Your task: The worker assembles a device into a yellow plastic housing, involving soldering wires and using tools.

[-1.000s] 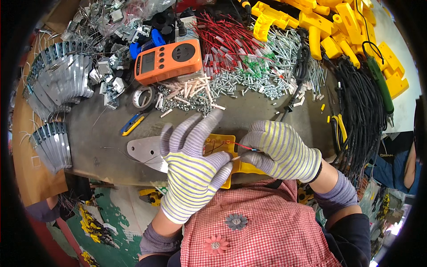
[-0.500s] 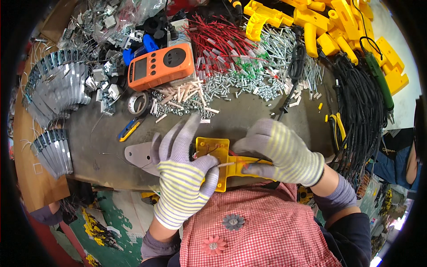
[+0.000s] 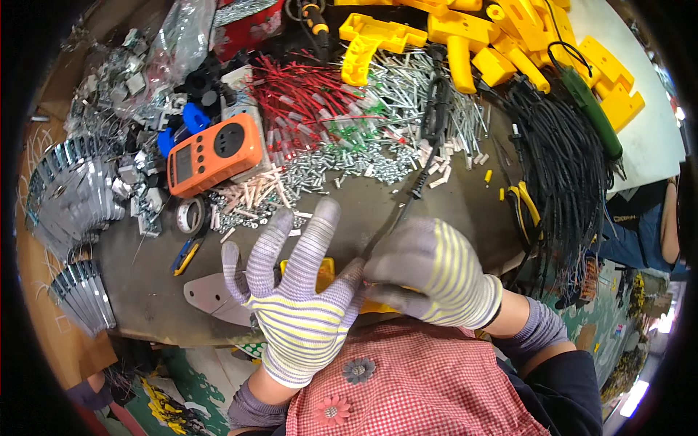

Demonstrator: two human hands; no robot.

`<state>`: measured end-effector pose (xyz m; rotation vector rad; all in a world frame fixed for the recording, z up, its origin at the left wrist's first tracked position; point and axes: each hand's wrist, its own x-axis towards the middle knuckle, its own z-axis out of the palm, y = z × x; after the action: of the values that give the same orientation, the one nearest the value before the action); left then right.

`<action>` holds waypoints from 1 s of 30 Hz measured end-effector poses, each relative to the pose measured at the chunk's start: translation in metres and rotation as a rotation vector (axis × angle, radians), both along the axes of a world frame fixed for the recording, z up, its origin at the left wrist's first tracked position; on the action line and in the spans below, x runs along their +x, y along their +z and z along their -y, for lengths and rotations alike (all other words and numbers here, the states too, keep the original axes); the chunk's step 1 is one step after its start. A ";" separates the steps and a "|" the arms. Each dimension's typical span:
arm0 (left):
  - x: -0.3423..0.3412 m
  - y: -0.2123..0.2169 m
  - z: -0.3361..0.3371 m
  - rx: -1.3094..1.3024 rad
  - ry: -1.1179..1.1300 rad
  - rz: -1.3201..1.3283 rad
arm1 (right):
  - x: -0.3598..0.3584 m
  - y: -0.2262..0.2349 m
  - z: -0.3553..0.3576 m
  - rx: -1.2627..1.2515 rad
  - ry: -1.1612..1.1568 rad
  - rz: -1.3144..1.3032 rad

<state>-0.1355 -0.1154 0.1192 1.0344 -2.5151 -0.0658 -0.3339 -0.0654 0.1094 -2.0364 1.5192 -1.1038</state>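
Your counter [image 3: 149, 291] is dark, scuffed and crowded along its far side: red wires [image 3: 291, 98], loose screws [image 3: 374, 160] and yellow casings [image 3: 458, 62], with black cables [image 3: 560, 134] heaped at the right. A brown board [image 3: 36, 283] flanks it at left, a pale panel [image 3: 647, 156] at right. Below, the worn green floor [image 3: 200, 385] has yellow-and-black parts [image 3: 163, 403] lying on it. Part of another person [image 3: 640, 236] in blue shows at the right edge.

Pale lettering marks dark cloth beside that person; the orange meter [image 3: 214, 156] has a grey screen, its reading too small to make out.

The yellow housing [image 3: 326, 273] lies before you, mostly hidden behind your gloved hands. Your left hand [image 3: 298, 305] has its fingers spread wide; your right hand [image 3: 429, 280], blurred, curls inward at the left thumb. A cord [image 3: 416, 190] runs down between them; you cannot tell which fingers grip it.
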 end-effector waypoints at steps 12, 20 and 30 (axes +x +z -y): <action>-0.004 0.000 0.011 0.153 -0.024 -0.119 | -0.089 0.010 0.020 0.080 -0.277 -0.313; -0.009 -0.012 0.013 0.123 0.001 -0.153 | -0.086 -0.020 0.030 0.036 -0.192 -0.685; -0.011 -0.008 0.016 0.066 -0.024 -0.130 | -0.016 0.012 0.007 0.155 -0.002 0.192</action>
<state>-0.1465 -0.1309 0.1109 0.9923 -2.4221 -0.2179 -0.3502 -0.0723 0.1210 -1.7725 1.4619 -1.1105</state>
